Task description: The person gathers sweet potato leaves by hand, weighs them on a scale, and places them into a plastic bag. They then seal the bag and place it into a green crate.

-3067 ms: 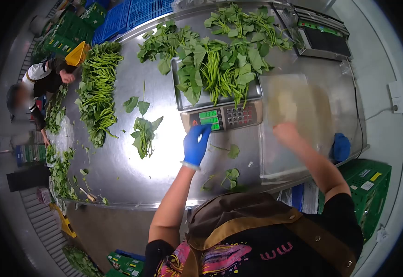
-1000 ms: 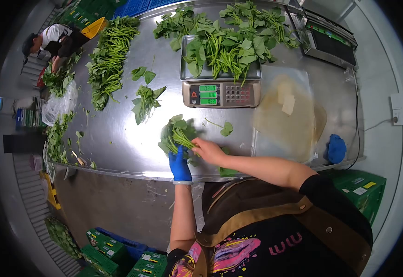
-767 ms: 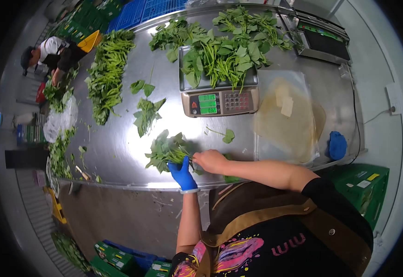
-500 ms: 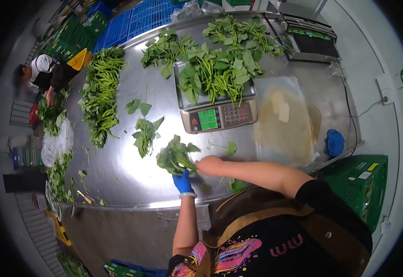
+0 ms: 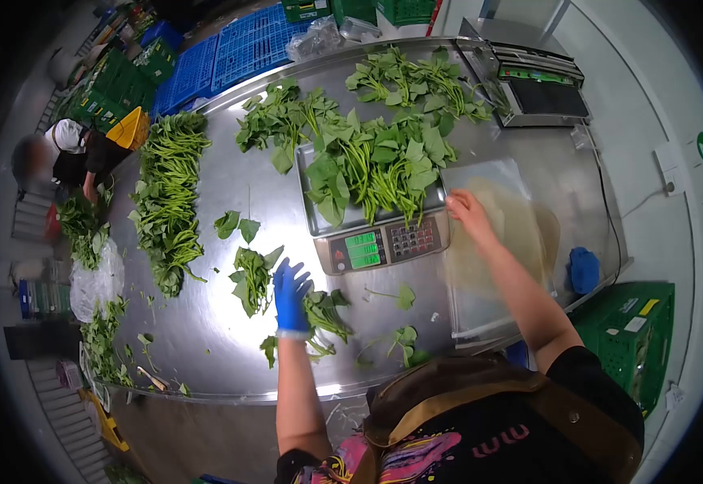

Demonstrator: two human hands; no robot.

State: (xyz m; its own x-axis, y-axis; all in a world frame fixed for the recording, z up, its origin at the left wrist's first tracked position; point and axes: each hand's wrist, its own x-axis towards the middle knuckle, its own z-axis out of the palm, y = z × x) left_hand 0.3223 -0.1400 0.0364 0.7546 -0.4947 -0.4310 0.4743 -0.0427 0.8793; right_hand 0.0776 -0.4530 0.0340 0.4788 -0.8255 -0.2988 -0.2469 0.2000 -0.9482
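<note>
My left hand [image 5: 291, 297], in a blue glove, is open with fingers spread above the steel table. Under and beside it lies a small bunch of leafy greens [image 5: 327, 313], and another bunch [image 5: 251, 280] is just to its left. My bare right hand [image 5: 466, 211] is at the right edge of the scale [image 5: 342, 252], fingers loosely bent, with nothing visible in them. A large pile of long-stemmed greens [image 5: 380, 165] rests on the scale's tray. The scale's green display is lit, but its digits are too small to read surely.
A long row of greens [image 5: 170, 202] lies on the left of the steel table [image 5: 222, 339]. Clear plastic bags [image 5: 488, 274] lie right of the scale, beside a blue cloth-like bundle [image 5: 584, 270]. A sealing machine [image 5: 538, 85] stands behind. A co-worker [image 5: 85, 149] bends over greens at far left.
The bunch that was in my hands now lies on the table. My left hand has opened and risen slightly left; my right hand has moved up and right to the scale's edge.
</note>
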